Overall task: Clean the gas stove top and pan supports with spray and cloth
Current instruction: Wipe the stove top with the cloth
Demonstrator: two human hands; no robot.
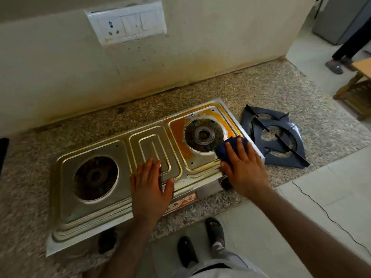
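Residue [181,137], orange, ringed the right burner [203,135] of the stove top [90,209], whose long axis ran left to right. The right hand [244,167], fingers flat, pressed the cloth [224,150] at the burner's near-right edge, nearest the stain. The left hand [149,189] lay open, bracing the centre panel. Pan supports [275,137] lay stacked on the counter, right of the stove.

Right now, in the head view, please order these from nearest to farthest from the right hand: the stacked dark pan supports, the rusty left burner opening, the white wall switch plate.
Measured from the right hand, which presses a dark blue cloth:
1. Stacked dark pan supports, on the speckled counter just right of the hand.
2. Rusty left burner opening, far left on the steel stove top.
3. White wall switch plate, high on the wall.
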